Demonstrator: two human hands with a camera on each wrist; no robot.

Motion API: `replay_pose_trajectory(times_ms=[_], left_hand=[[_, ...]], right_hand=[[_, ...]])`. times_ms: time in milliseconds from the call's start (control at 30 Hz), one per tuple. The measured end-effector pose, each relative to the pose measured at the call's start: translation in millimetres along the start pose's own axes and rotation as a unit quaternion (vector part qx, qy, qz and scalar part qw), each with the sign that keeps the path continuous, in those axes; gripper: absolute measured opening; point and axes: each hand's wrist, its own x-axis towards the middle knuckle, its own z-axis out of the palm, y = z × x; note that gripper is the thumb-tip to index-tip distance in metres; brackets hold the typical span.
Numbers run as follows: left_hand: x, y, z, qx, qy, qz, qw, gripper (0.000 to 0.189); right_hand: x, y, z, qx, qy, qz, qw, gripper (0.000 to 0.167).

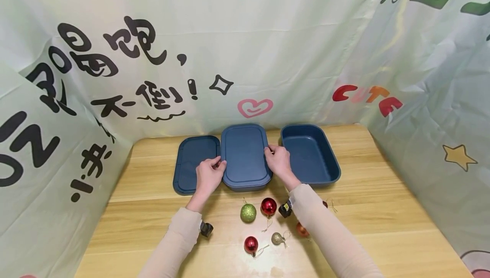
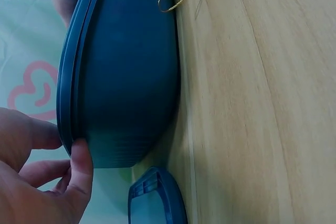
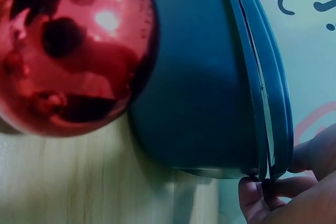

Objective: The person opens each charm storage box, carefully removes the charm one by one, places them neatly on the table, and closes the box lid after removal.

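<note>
A dark blue rectangular box stands in the middle, a matching lid over its top. My left hand pinches the lid's left edge, thumb at the rim and fingers bent beside it. At the opposite edge my right hand pinches the lid between thumb and fingers. In the right wrist view a thin gap shows between lid and box rim along part of this side. A second blue lid lies flat just left of the box, partly hidden by my left hand.
An open blue box stands to the right. Several ornaments lie in front: a green glitter ball, a shiny red ball, another red one, a small gold ball and an orange one. A printed curtain hangs behind.
</note>
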Motion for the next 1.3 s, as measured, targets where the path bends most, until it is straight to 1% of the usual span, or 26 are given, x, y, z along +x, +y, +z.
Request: replay_pose_trajectory(times_ms=[200, 567, 867, 1133, 1300], left_hand=[[-0.9, -1.5, 1.6, 0.003, -0.010, 0.001, 0.9999, 0.031], [-1.0, -1.8, 1.5, 0.005, -0.013, 0.002, 0.9999, 0.032], [-1.3, -1.8, 2.4, 0.006, -0.017, -0.003, 0.9998, 0.032], [-2.3, -0.3, 1.6, -0.001, -0.026, -0.022, 0.9994, 0.035], [-2.2, -2.7, 2.3, 0.000, -0.026, -0.015, 0.9996, 0.034]], right_hand=[[-0.3, 1.8, -0.2, -0.018, 0.010, -0.022, 0.9996, 0.029], [-0.3, 4.5, -0.8, -0.013, -0.005, -0.020, 0.9997, 0.031], [0.0, 5.5, 0.7, -0.004, -0.018, 0.008, 0.9998, 0.034], [0.3, 7.0, 1.6, -0.003, -0.023, 0.015, 0.9996, 0.035], [0.7, 8.1, 1.8, -0.002, -0.026, 0.019, 0.9995, 0.036]])
